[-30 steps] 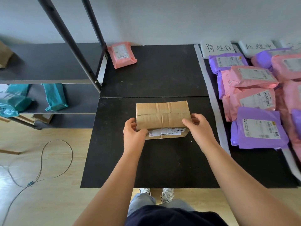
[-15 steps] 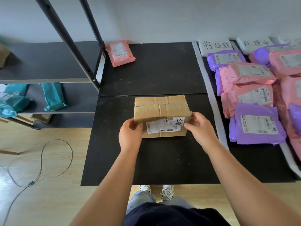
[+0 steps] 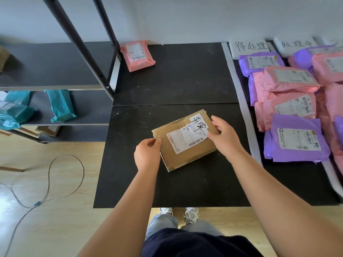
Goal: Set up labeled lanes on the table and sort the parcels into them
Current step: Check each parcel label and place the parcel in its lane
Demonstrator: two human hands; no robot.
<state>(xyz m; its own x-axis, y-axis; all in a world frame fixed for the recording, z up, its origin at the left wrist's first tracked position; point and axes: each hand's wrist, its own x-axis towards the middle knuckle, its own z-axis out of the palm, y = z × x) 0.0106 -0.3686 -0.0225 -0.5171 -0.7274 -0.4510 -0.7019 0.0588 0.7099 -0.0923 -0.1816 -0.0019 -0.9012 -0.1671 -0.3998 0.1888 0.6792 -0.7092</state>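
Left of the brown cardboard box (image 3: 185,140), teal plastic parcels (image 3: 61,106) lie on a dark shelf (image 3: 46,67). The left hand (image 3: 147,154) grips the box's near-left corner, fingers curled round it. The box lies skewed on the black table (image 3: 167,188). The right hand (image 3: 224,138) clasps its far-right end. Right of the box, pink and purple mailers (image 3: 293,138) lie piled.

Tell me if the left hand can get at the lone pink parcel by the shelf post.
Probably, once freed: the left hand grips the cardboard box, but only black table lies between it and the pink parcel.
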